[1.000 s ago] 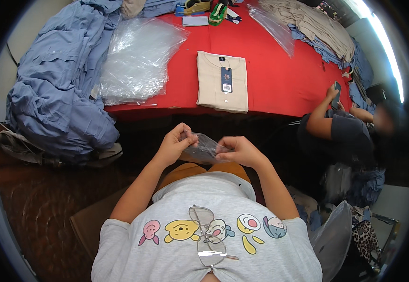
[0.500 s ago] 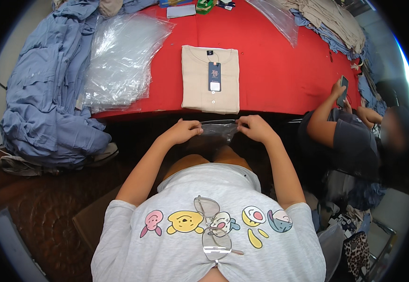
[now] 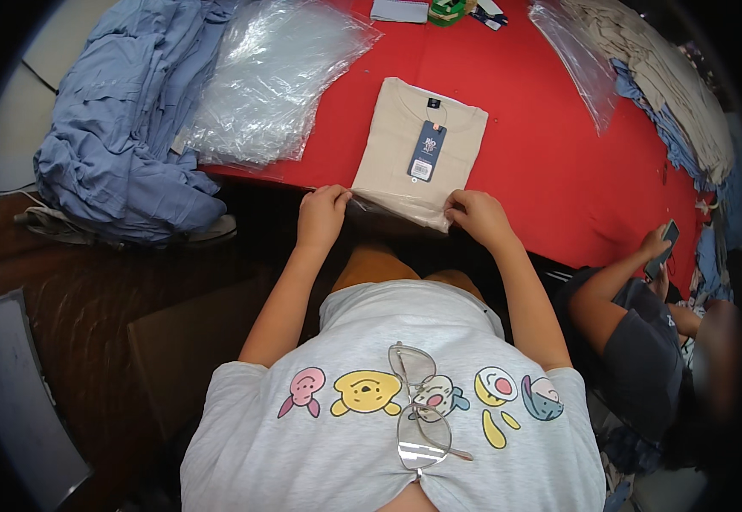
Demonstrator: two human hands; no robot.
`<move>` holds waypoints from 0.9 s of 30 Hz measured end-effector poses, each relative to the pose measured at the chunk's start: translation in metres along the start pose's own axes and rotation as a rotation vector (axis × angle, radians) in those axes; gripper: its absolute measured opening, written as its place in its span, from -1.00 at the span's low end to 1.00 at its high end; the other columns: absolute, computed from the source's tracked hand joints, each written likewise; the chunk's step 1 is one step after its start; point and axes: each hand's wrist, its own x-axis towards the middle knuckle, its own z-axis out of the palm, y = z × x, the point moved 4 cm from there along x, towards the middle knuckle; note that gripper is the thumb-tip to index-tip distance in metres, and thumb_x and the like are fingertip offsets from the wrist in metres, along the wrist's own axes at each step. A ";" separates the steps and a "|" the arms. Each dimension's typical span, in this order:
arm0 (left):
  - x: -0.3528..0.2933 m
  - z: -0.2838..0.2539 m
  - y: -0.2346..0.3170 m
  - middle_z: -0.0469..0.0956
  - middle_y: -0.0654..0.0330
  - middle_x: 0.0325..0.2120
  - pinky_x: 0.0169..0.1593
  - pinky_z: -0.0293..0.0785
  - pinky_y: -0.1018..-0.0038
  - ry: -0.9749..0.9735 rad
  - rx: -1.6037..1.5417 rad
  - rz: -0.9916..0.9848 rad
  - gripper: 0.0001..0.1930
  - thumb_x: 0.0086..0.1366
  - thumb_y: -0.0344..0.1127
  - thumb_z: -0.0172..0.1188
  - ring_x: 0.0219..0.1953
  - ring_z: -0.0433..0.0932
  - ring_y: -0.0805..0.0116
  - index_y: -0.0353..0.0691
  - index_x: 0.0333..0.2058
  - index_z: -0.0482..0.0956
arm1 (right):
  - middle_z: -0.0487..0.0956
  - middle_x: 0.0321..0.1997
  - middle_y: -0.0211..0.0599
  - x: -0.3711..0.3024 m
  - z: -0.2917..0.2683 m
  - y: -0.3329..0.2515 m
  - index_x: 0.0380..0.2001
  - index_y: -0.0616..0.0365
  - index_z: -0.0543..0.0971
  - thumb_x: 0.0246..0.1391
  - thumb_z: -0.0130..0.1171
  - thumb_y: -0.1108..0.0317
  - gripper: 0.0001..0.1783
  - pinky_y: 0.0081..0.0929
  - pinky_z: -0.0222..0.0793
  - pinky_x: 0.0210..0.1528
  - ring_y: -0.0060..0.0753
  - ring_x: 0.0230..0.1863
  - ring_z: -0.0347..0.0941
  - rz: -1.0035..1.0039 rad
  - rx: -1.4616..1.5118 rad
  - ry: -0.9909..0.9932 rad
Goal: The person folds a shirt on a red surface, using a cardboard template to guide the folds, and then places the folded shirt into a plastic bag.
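A folded beige shirt (image 3: pixel 388 149) with a dark hang tag (image 3: pixel 426 152) lies on the red-covered table (image 3: pixel 516 128), its lower end at the near edge. The mouth of a clear plastic bag (image 3: pixel 397 213) is drawn over that lower end. My left hand (image 3: pixel 323 213) pinches the left side of the bag's opening, fingers closed. At the shirt's lower right corner, my right hand (image 3: pixel 478 217) grips the other side of the opening. The rest of the bag hangs below the table edge and is hard to make out.
A stack of clear plastic bags (image 3: pixel 269 94) lies left of the shirt, beside a heap of blue garments (image 3: pixel 124 128). More beige garments (image 3: pixel 661 77) are piled at the far right. Another person (image 3: pixel 618 333) sits at right holding a phone (image 3: pixel 663 247). A notepad (image 3: pixel 399 11) rests at the back.
Both hands have moved up to the table edge, bringing the bag's mouth over the shirt's lower end. The view has turned, so the shirt appears tilted and further right.
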 end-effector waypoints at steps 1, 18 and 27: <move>0.001 0.001 -0.003 0.73 0.00 -0.28 -0.01 0.55 0.13 0.034 0.050 0.046 -0.80 0.41 -0.26 0.28 -0.18 0.68 -0.08 -0.27 -0.25 0.75 | 0.74 -0.33 -0.16 0.001 0.000 -0.002 -0.26 0.11 0.73 0.15 0.36 0.29 -0.84 -0.17 0.56 -0.15 -0.09 -0.21 0.70 0.006 0.009 0.021; 0.082 0.041 0.004 0.69 -0.13 -0.36 -0.12 0.60 0.11 -0.014 -0.236 -0.012 -0.80 0.43 -0.29 0.28 -0.23 0.70 -0.15 -0.34 -0.21 0.72 | 0.68 -0.29 -0.13 0.009 0.006 0.021 -0.28 0.21 0.67 0.15 0.39 0.39 -0.86 -0.21 0.53 -0.20 -0.14 -0.29 0.64 0.108 0.249 0.321; 0.031 0.038 -0.002 0.63 -0.01 -0.55 -0.46 0.48 0.37 -0.335 -0.341 -0.178 -0.83 0.47 -0.35 0.25 -0.61 0.62 0.35 -0.39 -0.19 0.63 | 0.69 -0.41 -0.22 0.010 0.005 0.018 -0.27 0.30 0.65 0.22 0.35 0.49 -0.91 -0.42 0.52 -0.29 -0.46 -0.39 0.62 0.157 0.288 0.120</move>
